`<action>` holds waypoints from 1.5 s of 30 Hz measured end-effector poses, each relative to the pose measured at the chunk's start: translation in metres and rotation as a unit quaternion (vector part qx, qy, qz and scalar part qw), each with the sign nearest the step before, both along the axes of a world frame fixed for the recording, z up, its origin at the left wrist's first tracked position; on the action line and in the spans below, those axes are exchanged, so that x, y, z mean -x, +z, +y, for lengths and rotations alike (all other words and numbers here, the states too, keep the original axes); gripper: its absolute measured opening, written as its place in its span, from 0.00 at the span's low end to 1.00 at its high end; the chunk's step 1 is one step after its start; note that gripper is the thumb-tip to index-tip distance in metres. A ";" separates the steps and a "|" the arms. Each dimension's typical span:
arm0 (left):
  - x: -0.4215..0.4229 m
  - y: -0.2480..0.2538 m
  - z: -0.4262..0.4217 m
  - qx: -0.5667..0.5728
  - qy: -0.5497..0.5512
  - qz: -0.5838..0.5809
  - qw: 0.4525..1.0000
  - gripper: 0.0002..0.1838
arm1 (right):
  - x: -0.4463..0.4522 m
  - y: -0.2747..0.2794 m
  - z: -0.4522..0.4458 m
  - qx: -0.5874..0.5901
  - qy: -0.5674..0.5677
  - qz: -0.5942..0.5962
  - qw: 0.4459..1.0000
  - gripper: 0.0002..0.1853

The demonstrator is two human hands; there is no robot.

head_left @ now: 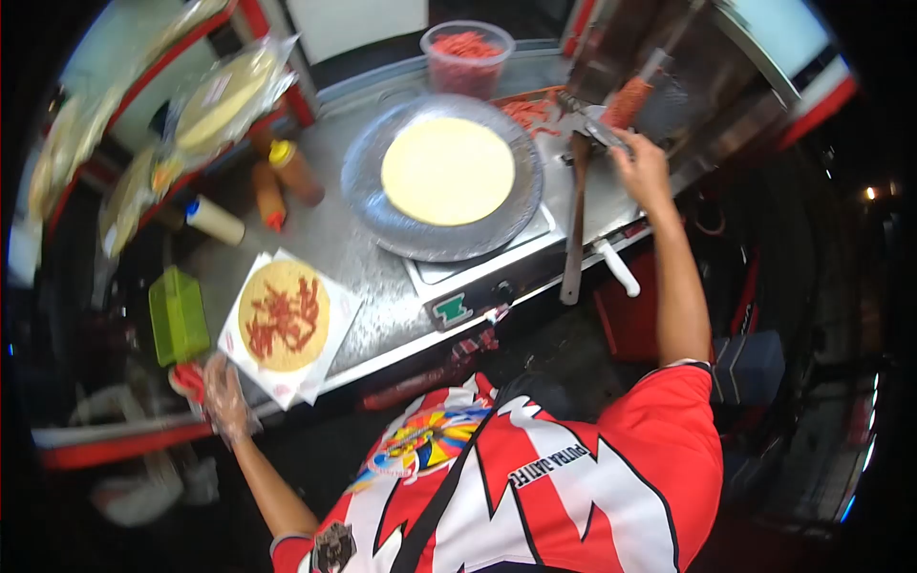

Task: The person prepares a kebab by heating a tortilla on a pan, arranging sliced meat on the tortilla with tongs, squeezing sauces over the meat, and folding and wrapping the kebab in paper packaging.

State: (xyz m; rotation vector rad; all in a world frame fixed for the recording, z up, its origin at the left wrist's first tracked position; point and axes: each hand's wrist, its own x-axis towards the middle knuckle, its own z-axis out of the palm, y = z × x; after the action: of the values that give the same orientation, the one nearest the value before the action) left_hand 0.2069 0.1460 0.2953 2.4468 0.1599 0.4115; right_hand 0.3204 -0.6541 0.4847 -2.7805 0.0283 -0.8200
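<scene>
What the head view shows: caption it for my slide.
Gloved left hand by a topped flatbread on paper, right hand holding a tool beside the griddle.

Metal counter [323,229], squeeze bottles [300,177], white paper [337,313], long-handled turner [577,215]; seemingly green tray [180,320]

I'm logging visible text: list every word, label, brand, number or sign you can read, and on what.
"PUTRA JATI F", last letter unclear: red-and-white shirt.
Too small or blurred:
Colourful emblem on the shirt.
Sleeve badge.
Red marks on the white paper.
Green label on the stove front.
</scene>
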 end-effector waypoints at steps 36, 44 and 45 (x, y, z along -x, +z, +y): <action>-0.145 -0.013 0.017 -0.115 -0.333 -0.026 0.936 0.22 | 0.098 -0.062 0.375 -0.078 0.223 0.137 0.962 0.29; -0.028 0.038 0.040 0.042 -0.174 0.177 0.968 0.18 | 0.128 0.022 0.150 0.222 0.144 0.051 0.963 0.29; -0.015 0.050 0.028 0.060 -0.167 0.238 0.955 0.19 | 0.123 0.020 0.132 0.245 0.157 0.048 0.956 0.29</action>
State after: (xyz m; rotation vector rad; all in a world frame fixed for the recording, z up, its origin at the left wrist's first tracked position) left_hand 0.2218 0.1738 0.3450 2.3494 -0.0298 -0.3321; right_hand 0.1970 -0.5221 0.5048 -3.1478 -0.6694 -0.6804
